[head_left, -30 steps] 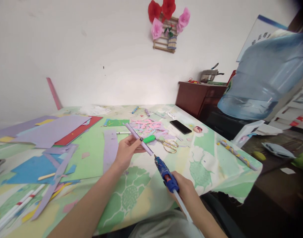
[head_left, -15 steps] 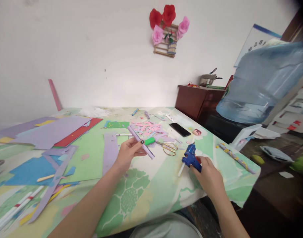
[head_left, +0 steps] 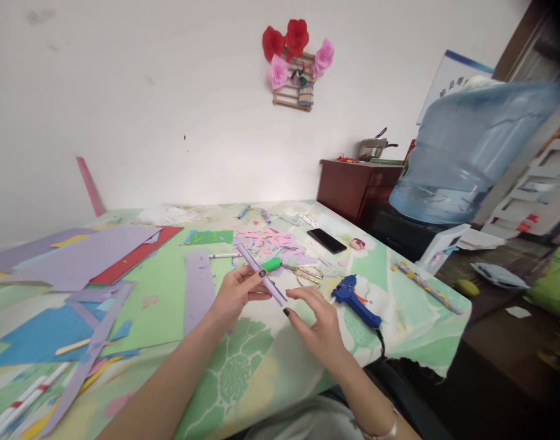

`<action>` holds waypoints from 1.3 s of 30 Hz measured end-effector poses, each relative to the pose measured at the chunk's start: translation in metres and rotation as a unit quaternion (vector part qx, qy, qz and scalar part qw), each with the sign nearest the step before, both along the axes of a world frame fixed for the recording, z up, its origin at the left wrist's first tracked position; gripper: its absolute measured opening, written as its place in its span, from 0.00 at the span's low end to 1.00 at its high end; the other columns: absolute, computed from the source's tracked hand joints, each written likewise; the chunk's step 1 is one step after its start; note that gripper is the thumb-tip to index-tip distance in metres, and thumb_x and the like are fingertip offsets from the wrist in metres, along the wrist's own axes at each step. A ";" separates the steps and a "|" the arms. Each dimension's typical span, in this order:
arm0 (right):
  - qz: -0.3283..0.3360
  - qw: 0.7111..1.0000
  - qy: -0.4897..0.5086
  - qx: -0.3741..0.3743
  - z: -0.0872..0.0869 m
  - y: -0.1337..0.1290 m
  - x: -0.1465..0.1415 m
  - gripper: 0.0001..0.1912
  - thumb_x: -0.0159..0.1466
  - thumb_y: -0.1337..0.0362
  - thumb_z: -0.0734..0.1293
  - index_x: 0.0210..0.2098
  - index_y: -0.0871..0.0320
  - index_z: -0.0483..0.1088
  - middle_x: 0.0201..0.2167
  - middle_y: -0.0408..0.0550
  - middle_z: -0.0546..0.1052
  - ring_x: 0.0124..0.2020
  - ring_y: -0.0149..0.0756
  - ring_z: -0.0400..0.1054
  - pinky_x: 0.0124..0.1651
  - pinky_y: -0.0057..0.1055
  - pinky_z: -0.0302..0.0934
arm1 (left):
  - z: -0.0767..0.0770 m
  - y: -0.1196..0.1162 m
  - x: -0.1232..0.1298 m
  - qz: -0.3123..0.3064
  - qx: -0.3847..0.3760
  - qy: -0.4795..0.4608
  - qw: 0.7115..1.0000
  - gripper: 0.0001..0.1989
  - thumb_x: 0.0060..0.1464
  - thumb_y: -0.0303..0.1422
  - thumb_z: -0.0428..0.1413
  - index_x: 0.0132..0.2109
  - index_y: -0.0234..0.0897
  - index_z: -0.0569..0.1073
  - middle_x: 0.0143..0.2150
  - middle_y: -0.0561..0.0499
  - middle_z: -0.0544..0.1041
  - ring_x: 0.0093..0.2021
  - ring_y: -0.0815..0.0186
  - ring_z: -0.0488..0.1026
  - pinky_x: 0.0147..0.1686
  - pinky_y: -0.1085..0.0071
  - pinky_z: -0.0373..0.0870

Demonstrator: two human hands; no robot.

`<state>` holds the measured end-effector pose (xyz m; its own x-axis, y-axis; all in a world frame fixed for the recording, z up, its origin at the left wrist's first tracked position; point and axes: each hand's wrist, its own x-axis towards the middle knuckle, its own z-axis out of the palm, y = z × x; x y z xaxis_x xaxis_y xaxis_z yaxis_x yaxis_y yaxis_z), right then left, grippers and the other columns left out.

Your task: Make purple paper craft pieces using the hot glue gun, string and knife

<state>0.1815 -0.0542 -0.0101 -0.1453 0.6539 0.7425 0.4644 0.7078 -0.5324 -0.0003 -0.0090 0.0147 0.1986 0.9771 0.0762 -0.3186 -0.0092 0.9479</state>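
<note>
Between its thumb and fingers, my left hand pinches a slim purple paper strip, held slanted above the table. My right hand is by the strip's lower end, thumb and fingers apart, holding nothing. A blue glue gun lies on the table to the right of my right hand, its cord running off the front edge. Just beyond the strip lie a green glue stick or handle-like piece and gold-handled scissors.
Pink paper scraps and a black phone lie farther back. Coloured sheets cover the left side. A wrapped stick lies near the right edge, with a large water bottle beyond.
My right hand has let go of the glue gun, which now lies on the table, and has moved left to the strip's lower end. The view has shifted slightly.
</note>
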 end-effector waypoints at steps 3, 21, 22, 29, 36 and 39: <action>0.010 0.999 0.047 -0.004 0.000 0.000 -0.008 0.11 0.59 0.71 0.63 0.41 0.56 0.70 0.35 0.48 0.76 0.37 0.36 0.69 0.42 0.35 0.64 | 0.000 0.000 0.000 -0.008 -0.001 -0.006 1.000 0.14 0.45 0.36 0.63 0.37 0.31 0.73 0.29 0.48 0.79 0.27 0.65 0.77 0.31 0.70 0.75; 0.013 0.995 0.057 0.078 -0.005 0.001 -0.015 0.11 0.57 0.74 0.65 0.38 0.57 0.71 0.31 0.47 0.75 0.33 0.35 0.68 0.37 0.34 0.63 | -0.001 0.000 0.003 -0.037 -0.004 -0.018 0.999 0.13 0.45 0.36 0.64 0.34 0.31 0.73 0.27 0.50 0.78 0.28 0.65 0.77 0.30 0.71 0.74; 0.015 0.996 0.057 0.070 -0.005 0.001 -0.014 0.10 0.57 0.74 0.65 0.38 0.56 0.71 0.31 0.47 0.75 0.33 0.35 0.68 0.37 0.33 0.63 | -0.001 0.000 0.003 -0.042 -0.002 -0.017 0.999 0.13 0.45 0.36 0.64 0.34 0.30 0.73 0.26 0.50 0.77 0.27 0.65 0.76 0.30 0.71 0.74; 0.048 0.997 0.063 -0.004 -0.005 0.001 -0.013 0.17 0.56 0.72 0.65 0.45 0.56 0.70 0.32 0.46 0.74 0.33 0.35 0.66 0.37 0.33 0.63 | -0.003 -0.002 0.002 -0.056 0.008 -0.014 0.998 0.13 0.46 0.36 0.63 0.34 0.31 0.73 0.28 0.49 0.77 0.28 0.65 0.76 0.32 0.69 0.74; 0.077 0.994 0.074 -0.008 -0.008 0.002 -0.013 0.20 0.55 0.74 0.64 0.46 0.55 0.70 0.33 0.46 0.74 0.33 0.34 0.66 0.38 0.32 0.64 | -0.005 0.000 0.002 -0.078 0.019 0.006 0.997 0.12 0.49 0.36 0.61 0.35 0.31 0.73 0.29 0.46 0.78 0.30 0.60 0.78 0.35 0.62 0.74; 0.082 0.994 0.071 -0.005 -0.008 0.001 -0.012 0.20 0.54 0.76 0.64 0.45 0.56 0.71 0.33 0.47 0.74 0.33 0.33 0.66 0.37 0.32 0.64 | -0.005 -0.001 0.002 -0.078 0.020 0.015 0.997 0.12 0.49 0.37 0.61 0.35 0.31 0.73 0.29 0.45 0.79 0.30 0.59 0.78 0.35 0.63 0.74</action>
